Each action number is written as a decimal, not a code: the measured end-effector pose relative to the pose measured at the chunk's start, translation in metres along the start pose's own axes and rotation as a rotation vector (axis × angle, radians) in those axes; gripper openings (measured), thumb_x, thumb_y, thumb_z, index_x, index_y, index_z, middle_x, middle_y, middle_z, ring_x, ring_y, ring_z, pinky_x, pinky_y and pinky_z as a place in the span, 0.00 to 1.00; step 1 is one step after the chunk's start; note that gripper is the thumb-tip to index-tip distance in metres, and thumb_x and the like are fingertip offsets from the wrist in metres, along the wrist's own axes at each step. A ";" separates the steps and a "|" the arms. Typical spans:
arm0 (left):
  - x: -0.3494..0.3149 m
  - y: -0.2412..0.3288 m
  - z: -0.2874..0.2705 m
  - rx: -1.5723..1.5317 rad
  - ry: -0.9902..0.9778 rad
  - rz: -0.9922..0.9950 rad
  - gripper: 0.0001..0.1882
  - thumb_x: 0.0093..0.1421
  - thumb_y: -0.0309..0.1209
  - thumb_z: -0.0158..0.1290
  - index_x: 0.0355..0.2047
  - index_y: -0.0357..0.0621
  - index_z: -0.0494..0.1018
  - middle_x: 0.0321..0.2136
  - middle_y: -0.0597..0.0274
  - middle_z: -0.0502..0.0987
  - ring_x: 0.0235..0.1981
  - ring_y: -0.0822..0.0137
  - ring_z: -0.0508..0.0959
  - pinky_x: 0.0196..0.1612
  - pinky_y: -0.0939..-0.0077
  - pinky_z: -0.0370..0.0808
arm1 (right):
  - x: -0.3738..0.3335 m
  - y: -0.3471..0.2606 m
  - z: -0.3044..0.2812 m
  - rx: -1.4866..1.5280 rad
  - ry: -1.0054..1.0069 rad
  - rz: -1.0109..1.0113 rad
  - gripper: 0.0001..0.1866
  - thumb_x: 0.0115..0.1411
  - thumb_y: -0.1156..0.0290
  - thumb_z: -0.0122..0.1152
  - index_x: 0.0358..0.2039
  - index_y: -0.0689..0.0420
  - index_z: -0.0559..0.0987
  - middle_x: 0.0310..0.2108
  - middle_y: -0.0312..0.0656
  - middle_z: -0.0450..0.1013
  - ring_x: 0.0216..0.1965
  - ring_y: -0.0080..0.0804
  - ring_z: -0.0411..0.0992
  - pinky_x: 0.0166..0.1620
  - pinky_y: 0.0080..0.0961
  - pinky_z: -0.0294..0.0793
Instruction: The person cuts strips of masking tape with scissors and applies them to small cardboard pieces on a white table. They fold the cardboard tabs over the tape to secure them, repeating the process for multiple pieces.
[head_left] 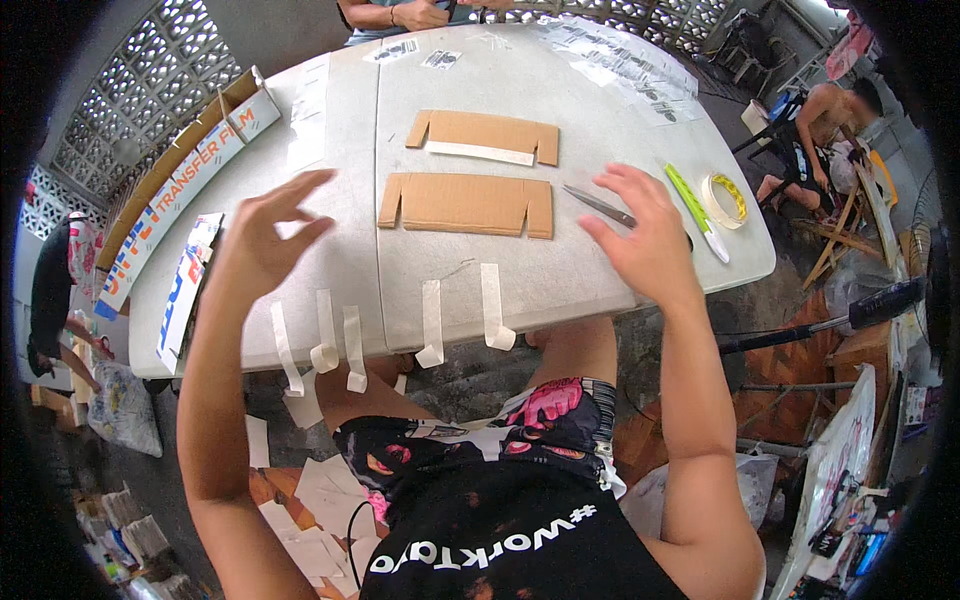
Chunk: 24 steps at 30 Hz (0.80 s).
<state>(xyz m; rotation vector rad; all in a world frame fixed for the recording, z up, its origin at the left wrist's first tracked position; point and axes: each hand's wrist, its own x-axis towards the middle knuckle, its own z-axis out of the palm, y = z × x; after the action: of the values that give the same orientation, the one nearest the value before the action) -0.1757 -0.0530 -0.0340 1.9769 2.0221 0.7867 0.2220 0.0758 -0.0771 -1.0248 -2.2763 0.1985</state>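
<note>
My left hand (278,232) hovers over the left side of the table, fingers apart, holding nothing. My right hand (650,240) is above a pair of scissors (603,207) and hides their middle; its thumb and fingers are spread. Between the hands lies a flat notched cardboard piece (468,204). Just beyond it is a second cardboard piece (490,132), which has a strip of white tape (480,153) along its near edge. Several cut strips of tape (432,318) stick to the near table edge, their lower ends hanging or curled.
Right of my right hand lie a green-and-white pen-shaped tool (697,212) and a tape roll (724,201). Printed sheets (640,70) cover the far right of the white table (320,270). A long open cardboard box (190,180) lines the left edge. Another person's hands (425,14) are across the table.
</note>
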 end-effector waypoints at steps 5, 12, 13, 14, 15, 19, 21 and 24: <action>-0.011 -0.045 -0.006 -0.063 0.244 -0.304 0.12 0.66 0.31 0.55 0.35 0.33 0.68 0.28 0.46 0.69 0.28 0.54 0.71 0.37 0.62 0.70 | -0.014 0.023 0.004 -0.106 0.014 0.021 0.15 0.55 0.66 0.72 0.41 0.58 0.83 0.49 0.50 0.77 0.52 0.50 0.73 0.55 0.41 0.72; -0.036 0.054 0.033 -0.078 -0.229 0.213 0.08 0.55 0.21 0.61 0.33 0.36 0.73 0.34 0.52 0.77 0.39 0.52 0.78 0.46 0.62 0.74 | 0.014 -0.064 0.020 0.323 -0.266 -0.086 0.08 0.56 0.69 0.67 0.31 0.61 0.83 0.30 0.50 0.79 0.33 0.47 0.77 0.41 0.39 0.77; -0.041 0.069 0.038 -0.080 -0.226 0.265 0.10 0.54 0.24 0.63 0.35 0.37 0.74 0.36 0.53 0.77 0.41 0.52 0.78 0.47 0.60 0.74 | 0.016 -0.068 0.022 0.327 -0.291 -0.106 0.08 0.56 0.69 0.67 0.30 0.62 0.83 0.29 0.50 0.79 0.31 0.47 0.77 0.40 0.38 0.77; -0.045 0.084 0.045 -0.083 -0.223 0.317 0.13 0.53 0.26 0.65 0.36 0.39 0.74 0.38 0.53 0.77 0.43 0.51 0.78 0.49 0.59 0.73 | 0.016 -0.068 0.021 0.331 -0.317 -0.125 0.08 0.56 0.69 0.66 0.30 0.62 0.83 0.27 0.50 0.78 0.30 0.47 0.77 0.38 0.37 0.77; -0.048 0.098 0.054 -0.054 -0.177 0.372 0.16 0.52 0.29 0.66 0.38 0.40 0.74 0.40 0.53 0.76 0.45 0.51 0.77 0.50 0.57 0.72 | 0.017 -0.070 0.019 0.343 -0.327 -0.047 0.08 0.56 0.69 0.66 0.30 0.62 0.83 0.27 0.50 0.79 0.30 0.47 0.77 0.38 0.37 0.76; -0.049 0.133 0.096 0.183 -0.222 0.405 0.19 0.51 0.34 0.67 0.40 0.42 0.74 0.44 0.53 0.74 0.50 0.49 0.74 0.53 0.55 0.69 | 0.017 -0.071 0.011 0.362 -0.357 0.175 0.09 0.56 0.68 0.66 0.32 0.61 0.83 0.28 0.50 0.79 0.32 0.47 0.78 0.38 0.38 0.76; -0.044 0.130 0.101 0.101 -0.202 0.445 0.15 0.53 0.31 0.65 0.38 0.41 0.73 0.40 0.53 0.75 0.47 0.48 0.76 0.50 0.54 0.71 | 0.014 -0.062 0.012 0.313 -0.317 0.138 0.09 0.57 0.68 0.66 0.34 0.60 0.84 0.32 0.50 0.79 0.36 0.47 0.77 0.42 0.39 0.75; -0.031 0.127 0.090 -0.134 -0.192 0.353 0.10 0.56 0.25 0.61 0.36 0.38 0.72 0.34 0.53 0.75 0.39 0.52 0.79 0.43 0.58 0.74 | 0.009 -0.042 0.029 0.171 -0.135 -0.092 0.10 0.58 0.69 0.65 0.38 0.60 0.84 0.41 0.51 0.79 0.46 0.48 0.75 0.49 0.40 0.74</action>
<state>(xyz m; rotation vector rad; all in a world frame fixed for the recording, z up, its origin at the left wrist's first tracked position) -0.0190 -0.0674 -0.0518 2.2625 1.4967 0.7421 0.1733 0.0566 -0.0800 -0.8398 -2.3740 0.4275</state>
